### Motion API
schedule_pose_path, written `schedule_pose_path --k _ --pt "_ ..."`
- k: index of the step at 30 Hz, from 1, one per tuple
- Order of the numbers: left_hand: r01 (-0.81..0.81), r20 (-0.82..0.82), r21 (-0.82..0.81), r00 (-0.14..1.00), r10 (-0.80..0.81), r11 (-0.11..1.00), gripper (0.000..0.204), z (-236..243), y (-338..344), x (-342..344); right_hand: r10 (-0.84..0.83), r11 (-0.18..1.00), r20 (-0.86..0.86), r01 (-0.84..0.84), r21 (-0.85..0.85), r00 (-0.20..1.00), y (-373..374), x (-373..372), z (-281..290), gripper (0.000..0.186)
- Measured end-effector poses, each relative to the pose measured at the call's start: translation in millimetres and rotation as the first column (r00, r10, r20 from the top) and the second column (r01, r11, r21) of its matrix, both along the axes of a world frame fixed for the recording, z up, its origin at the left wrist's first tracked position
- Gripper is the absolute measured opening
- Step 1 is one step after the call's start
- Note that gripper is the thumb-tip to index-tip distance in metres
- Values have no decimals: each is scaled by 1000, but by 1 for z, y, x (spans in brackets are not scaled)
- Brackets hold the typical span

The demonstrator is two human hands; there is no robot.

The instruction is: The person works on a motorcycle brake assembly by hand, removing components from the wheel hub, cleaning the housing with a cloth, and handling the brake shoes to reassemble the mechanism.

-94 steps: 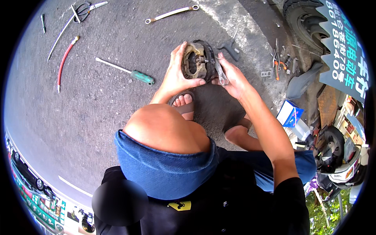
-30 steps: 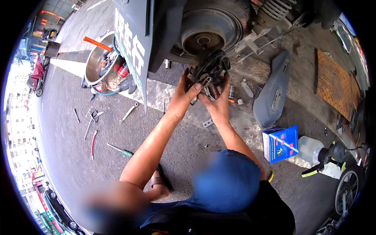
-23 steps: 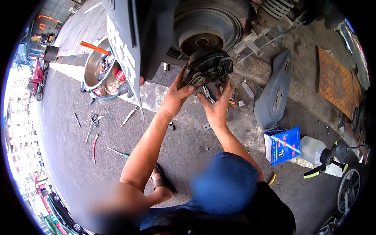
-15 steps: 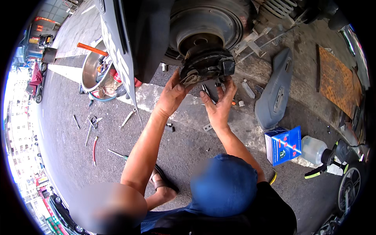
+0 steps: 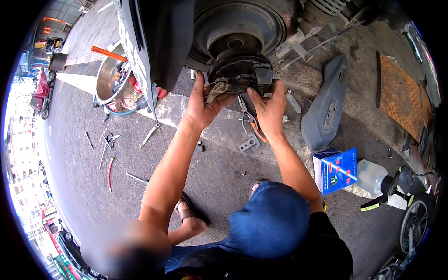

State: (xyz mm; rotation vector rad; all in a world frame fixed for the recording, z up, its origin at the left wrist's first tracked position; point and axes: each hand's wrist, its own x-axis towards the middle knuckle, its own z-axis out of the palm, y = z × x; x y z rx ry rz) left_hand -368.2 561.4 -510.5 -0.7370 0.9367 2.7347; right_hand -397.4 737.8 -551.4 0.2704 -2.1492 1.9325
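Note:
Both my hands hold a black round brake plate (image 5: 237, 72) in front of the wheel (image 5: 199, 39), close to its hub. My left hand (image 5: 201, 111) grips the plate's left side, beside a dirty metal lever (image 5: 217, 88), thumb pointing up. On the other side my right hand (image 5: 272, 112) is closed round the lower right edge, with its thumb against the front; some fingers are hidden behind. Pliers with orange handles (image 5: 256, 128) lie on the ground between my forearms. Near them is a flat metal bracket with holes (image 5: 249, 143).
A grey plastic cover (image 5: 325, 109), a blue box (image 5: 339, 170) and a translucent bottle (image 5: 371, 176) lie to the right. At left, a metal basin (image 5: 103, 83) holds assorted things. Scissors (image 5: 110, 140), a wrench (image 5: 149, 136) and a red hose (image 5: 110, 173) lie on the asphalt.
The brake plate has shifted up toward the hub and turned a little. My right hand has moved up, its thumb now against the plate's front. The pliers and bracket show more fully.

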Motion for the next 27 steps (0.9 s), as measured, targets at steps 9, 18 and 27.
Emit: schedule_pose_path --k 9,18,27 --pt "-6 -10 12 1000 6 1000 73 -21 -8 -3 33 997 42 -36 72 999 0 2 4 33" --pt "3 -62 -56 998 -6 998 65 -20 -2 5 74 996 75 -78 53 994 5 0 5 28" --pt "12 -117 -76 993 -21 997 62 -17 1 -4 49 998 79 -45 -53 996 7 3 12 28"
